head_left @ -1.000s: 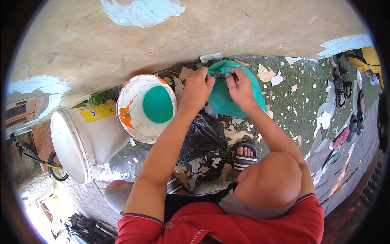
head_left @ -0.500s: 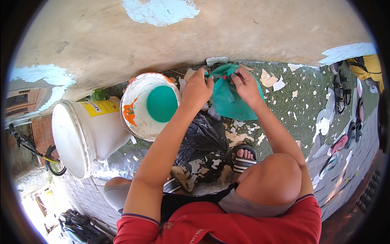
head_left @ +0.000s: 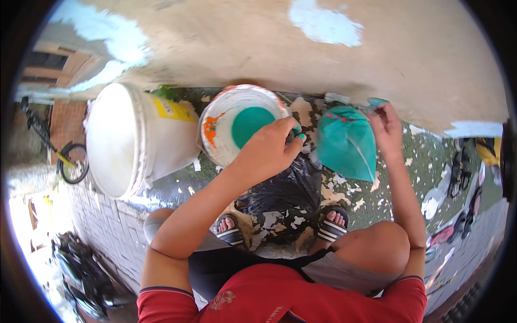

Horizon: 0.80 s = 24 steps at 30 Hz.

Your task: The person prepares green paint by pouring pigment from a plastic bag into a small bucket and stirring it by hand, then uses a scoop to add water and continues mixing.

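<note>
A green plastic bag (head_left: 347,145), bulging and gathered at the top with red bits along its neck, rests on the ground by the wall. My right hand (head_left: 386,129) is beside its upper right edge, fingers apart, one fingertip coated green. Whether that hand touches the bag is unclear. My left hand (head_left: 272,145) hovers over the near right rim of a white bucket (head_left: 219,121) smeared with orange. Its fingers are loosely curled, thumb and fingertips slightly apart and stained green, with nothing visible between them. Green liquid (head_left: 250,124) lies in the bucket.
A large white lidded pail (head_left: 161,140) lies tilted left of the bucket. Crumpled black plastic (head_left: 285,188) sits before my sandalled feet. Paint flakes litter the mossy ground. The patched wall (head_left: 231,48) rises behind. Sandals (head_left: 459,167) lie at right; a bicycle (head_left: 71,161) stands at left.
Both hands have come off the bag's gathered neck and moved apart, left toward the bucket, right to the bag's far side. The view has shifted, so everything sits differently.
</note>
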Available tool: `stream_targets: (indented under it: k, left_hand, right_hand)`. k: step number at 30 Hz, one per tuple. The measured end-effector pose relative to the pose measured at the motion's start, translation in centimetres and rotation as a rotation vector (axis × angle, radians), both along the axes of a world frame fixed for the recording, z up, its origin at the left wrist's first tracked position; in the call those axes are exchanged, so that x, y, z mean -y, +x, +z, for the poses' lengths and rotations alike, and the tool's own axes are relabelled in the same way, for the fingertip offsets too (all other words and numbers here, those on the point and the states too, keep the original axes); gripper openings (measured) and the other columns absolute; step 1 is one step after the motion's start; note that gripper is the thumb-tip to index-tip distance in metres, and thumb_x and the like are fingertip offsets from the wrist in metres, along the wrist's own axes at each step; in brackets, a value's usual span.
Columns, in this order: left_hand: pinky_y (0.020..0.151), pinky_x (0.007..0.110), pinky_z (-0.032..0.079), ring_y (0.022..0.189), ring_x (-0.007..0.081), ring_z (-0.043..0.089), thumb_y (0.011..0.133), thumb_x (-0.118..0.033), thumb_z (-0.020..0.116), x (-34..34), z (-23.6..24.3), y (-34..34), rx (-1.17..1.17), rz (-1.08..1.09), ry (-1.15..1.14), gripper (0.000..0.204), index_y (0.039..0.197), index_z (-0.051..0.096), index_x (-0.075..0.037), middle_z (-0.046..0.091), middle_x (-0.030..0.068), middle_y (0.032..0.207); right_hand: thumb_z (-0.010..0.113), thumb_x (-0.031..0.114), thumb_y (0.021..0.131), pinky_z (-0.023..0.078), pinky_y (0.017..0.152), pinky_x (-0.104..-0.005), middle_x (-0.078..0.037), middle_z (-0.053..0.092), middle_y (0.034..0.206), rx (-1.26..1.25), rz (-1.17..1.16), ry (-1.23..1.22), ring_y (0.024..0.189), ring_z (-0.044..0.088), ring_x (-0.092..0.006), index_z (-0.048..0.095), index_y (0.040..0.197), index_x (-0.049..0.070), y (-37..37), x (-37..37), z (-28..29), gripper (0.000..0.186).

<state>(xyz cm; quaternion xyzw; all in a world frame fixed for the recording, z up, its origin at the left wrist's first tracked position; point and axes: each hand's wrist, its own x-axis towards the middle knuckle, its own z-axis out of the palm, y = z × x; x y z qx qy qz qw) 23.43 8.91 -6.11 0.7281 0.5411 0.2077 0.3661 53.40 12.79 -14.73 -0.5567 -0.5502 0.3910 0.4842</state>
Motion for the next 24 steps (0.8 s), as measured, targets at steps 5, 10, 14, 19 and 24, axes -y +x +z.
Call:
stream_targets:
  k: [5, 10, 14, 19, 24]
  left_hand:
    - [0.069, 0.038, 0.051, 0.071, 0.0292, 0.063, 0.092, -0.018, 0.064, 1.6, 3.0, -6.5, 0.057, 0.135, 0.055, 0.024, 0.107, 0.061, 0.000, 0.065, 0.0202, 0.086]
    - [0.071, 0.042, 0.051, 0.077, 0.0370, 0.065, 0.091, -0.018, 0.065, 4.1, 2.7, -9.6, 0.106, 0.265, 0.146, 0.021, 0.101, 0.061, 0.001, 0.065, 0.0213, 0.083]
    - [0.074, 0.047, 0.051, 0.081, 0.0412, 0.065, 0.088, -0.015, 0.065, 4.3, 1.5, -10.7, 0.144, 0.275, 0.224, 0.019, 0.097, 0.061, 0.001, 0.065, 0.0224, 0.084]
    - [0.074, 0.048, 0.051, 0.080, 0.0421, 0.065, 0.087, -0.013, 0.064, 4.4, 0.9, -12.8, 0.229, 0.336, 0.169, 0.017, 0.093, 0.059, 0.002, 0.064, 0.0227, 0.080]
    - [0.072, 0.045, 0.051, 0.080, 0.0358, 0.066, 0.091, -0.017, 0.062, 4.5, 2.6, -14.9, 0.373, 0.298, 0.088, 0.021, 0.097, 0.060, 0.002, 0.064, 0.0210, 0.082]
  right_hand:
    - [0.063, 0.004, 0.094, 0.045, 0.073, -0.0223, 0.002, 0.056, 0.085, 0.091, 0.286, -0.092, 0.079, 0.053, -0.0054, 0.055, 0.097, 0.003, -5.4, -1.7, 8.5, 0.009]
    - [0.065, 0.007, 0.094, 0.045, 0.072, -0.0220, 0.002, 0.055, 0.084, 0.150, 0.574, 0.019, 0.080, 0.051, -0.0053, 0.053, 0.095, 0.003, -15.8, -3.1, 15.2, 0.013]
    - [0.066, 0.006, 0.093, 0.046, 0.071, -0.0230, 0.000, 0.058, 0.087, 0.036, 0.667, 0.110, 0.079, 0.054, -0.0062, 0.055, 0.098, 0.003, -25.8, -3.6, 20.0, 0.012]
    - [0.063, 0.015, 0.097, 0.046, 0.069, -0.0240, -0.002, 0.061, 0.093, -0.211, 0.835, -0.081, 0.080, 0.058, -0.0092, 0.058, 0.104, 0.004, -36.1, -2.1, 23.9, 0.014]
    - [0.051, 0.027, 0.103, 0.044, 0.069, -0.0262, -0.005, 0.063, 0.098, -0.449, 0.720, -0.187, 0.086, 0.060, -0.0135, 0.059, 0.107, 0.004, -36.5, -2.6, 23.3, 0.025]
